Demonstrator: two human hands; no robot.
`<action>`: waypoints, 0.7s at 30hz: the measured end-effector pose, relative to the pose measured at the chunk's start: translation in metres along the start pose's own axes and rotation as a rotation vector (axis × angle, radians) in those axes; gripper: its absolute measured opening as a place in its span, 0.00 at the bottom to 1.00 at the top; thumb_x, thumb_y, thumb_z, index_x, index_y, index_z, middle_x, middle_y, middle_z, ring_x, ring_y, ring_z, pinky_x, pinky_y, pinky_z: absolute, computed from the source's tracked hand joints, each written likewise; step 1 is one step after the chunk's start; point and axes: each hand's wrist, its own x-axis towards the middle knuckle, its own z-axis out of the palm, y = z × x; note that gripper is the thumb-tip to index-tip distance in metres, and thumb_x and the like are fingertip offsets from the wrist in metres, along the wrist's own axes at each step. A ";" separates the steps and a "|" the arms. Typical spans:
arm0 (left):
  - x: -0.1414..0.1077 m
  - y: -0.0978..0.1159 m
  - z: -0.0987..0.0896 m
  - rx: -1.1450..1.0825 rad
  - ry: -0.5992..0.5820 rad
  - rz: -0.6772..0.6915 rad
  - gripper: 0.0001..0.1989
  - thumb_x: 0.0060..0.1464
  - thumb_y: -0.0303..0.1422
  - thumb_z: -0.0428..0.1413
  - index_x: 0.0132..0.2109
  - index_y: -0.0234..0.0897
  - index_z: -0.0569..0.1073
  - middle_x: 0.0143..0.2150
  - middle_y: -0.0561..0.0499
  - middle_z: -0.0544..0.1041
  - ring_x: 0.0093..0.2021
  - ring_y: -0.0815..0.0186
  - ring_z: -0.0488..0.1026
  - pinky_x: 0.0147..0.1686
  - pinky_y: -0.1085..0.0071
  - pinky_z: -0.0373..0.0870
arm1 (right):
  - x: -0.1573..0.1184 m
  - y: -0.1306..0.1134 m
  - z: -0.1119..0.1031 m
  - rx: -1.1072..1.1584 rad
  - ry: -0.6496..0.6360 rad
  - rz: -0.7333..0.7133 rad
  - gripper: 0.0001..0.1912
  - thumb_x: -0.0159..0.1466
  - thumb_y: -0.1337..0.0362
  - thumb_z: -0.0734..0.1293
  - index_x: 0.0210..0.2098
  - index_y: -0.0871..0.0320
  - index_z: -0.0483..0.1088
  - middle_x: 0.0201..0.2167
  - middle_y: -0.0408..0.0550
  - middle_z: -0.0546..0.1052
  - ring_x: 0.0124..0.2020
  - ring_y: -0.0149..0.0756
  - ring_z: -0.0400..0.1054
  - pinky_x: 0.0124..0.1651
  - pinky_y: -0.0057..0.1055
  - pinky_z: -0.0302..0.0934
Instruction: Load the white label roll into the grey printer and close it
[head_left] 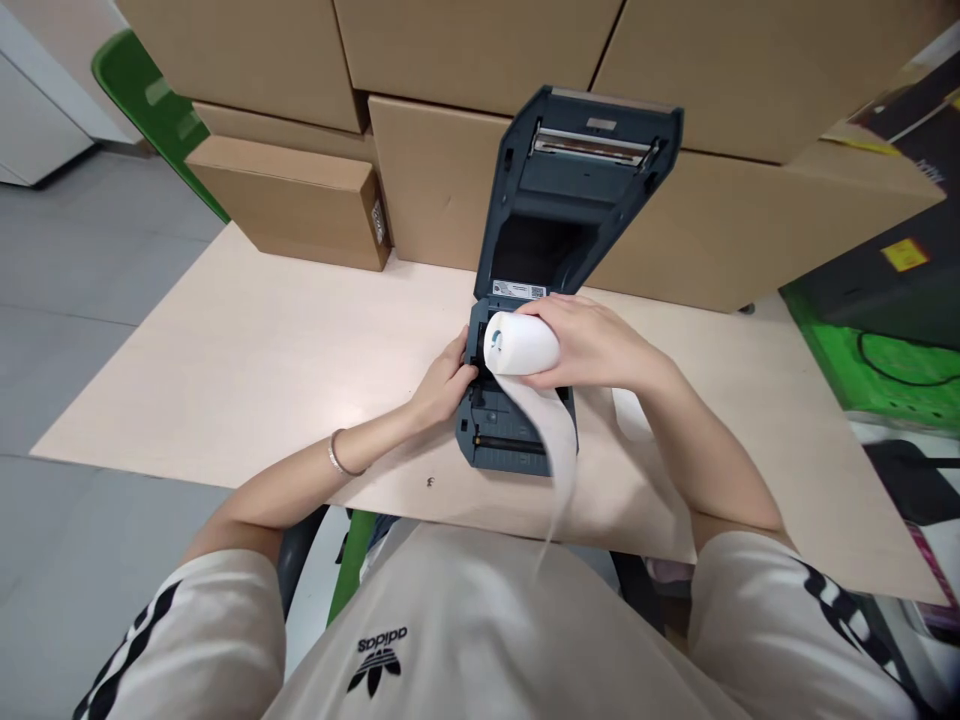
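Observation:
A dark blue-grey label printer (pixel 480 458) stands on the table with its lid (pixel 555 185) swung up and back. My right hand (pixel 589 340) is closed round a white paper roll (pixel 529 345), held tilted just above the printer's open bay. From the roll, a loose strip of paper (pixel 559 440) hangs down past the printer's front towards my shirt. At the printer's left side, my left hand (pixel 448 380) grips the edge of the base, its thumb on top. The far fingers of that hand are partly hidden, and the roll covers much of the bay.
Large cardboard boxes (pixel 442 190) line the back of the pale wooden table (pixel 300 360). A flatter carton (pixel 300 205) rests at the back left. A white object (pixel 632 415) lies partly hidden behind my right forearm. Green chair backing (pixel 142 110) rises beyond the left corner.

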 end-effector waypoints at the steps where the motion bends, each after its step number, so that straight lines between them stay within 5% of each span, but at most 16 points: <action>1: 0.000 -0.001 0.000 -0.001 0.001 -0.001 0.40 0.59 0.34 0.53 0.78 0.35 0.64 0.79 0.42 0.70 0.78 0.42 0.67 0.80 0.43 0.61 | 0.003 0.002 0.001 -0.049 -0.026 0.008 0.33 0.53 0.53 0.77 0.58 0.53 0.75 0.56 0.53 0.84 0.56 0.59 0.78 0.59 0.49 0.68; 6: 0.001 -0.006 0.001 -0.006 -0.004 0.011 0.41 0.59 0.35 0.53 0.78 0.32 0.63 0.80 0.40 0.69 0.80 0.43 0.64 0.82 0.45 0.58 | 0.017 0.005 0.013 -0.211 -0.141 0.055 0.33 0.56 0.54 0.76 0.60 0.57 0.76 0.55 0.56 0.85 0.53 0.58 0.79 0.59 0.48 0.65; 11: 0.001 -0.008 0.001 -0.007 0.014 0.005 0.39 0.59 0.35 0.54 0.77 0.36 0.66 0.78 0.42 0.72 0.78 0.42 0.67 0.80 0.44 0.59 | 0.020 0.003 0.036 -0.264 -0.169 0.033 0.35 0.61 0.55 0.78 0.64 0.65 0.74 0.60 0.65 0.83 0.60 0.62 0.76 0.67 0.53 0.61; 17: 0.001 -0.006 0.001 -0.011 -0.001 0.007 0.38 0.58 0.34 0.53 0.75 0.35 0.67 0.76 0.41 0.74 0.75 0.43 0.70 0.78 0.46 0.63 | -0.042 -0.035 0.049 -0.224 0.053 0.011 0.32 0.79 0.52 0.61 0.73 0.67 0.69 0.71 0.70 0.74 0.75 0.65 0.66 0.72 0.63 0.61; 21: 0.001 -0.005 0.002 -0.024 0.015 0.009 0.37 0.59 0.33 0.53 0.75 0.35 0.68 0.77 0.41 0.72 0.76 0.43 0.68 0.79 0.45 0.61 | -0.088 -0.066 0.069 -0.086 0.004 -0.042 0.44 0.79 0.39 0.56 0.81 0.66 0.58 0.78 0.70 0.66 0.80 0.64 0.59 0.77 0.66 0.61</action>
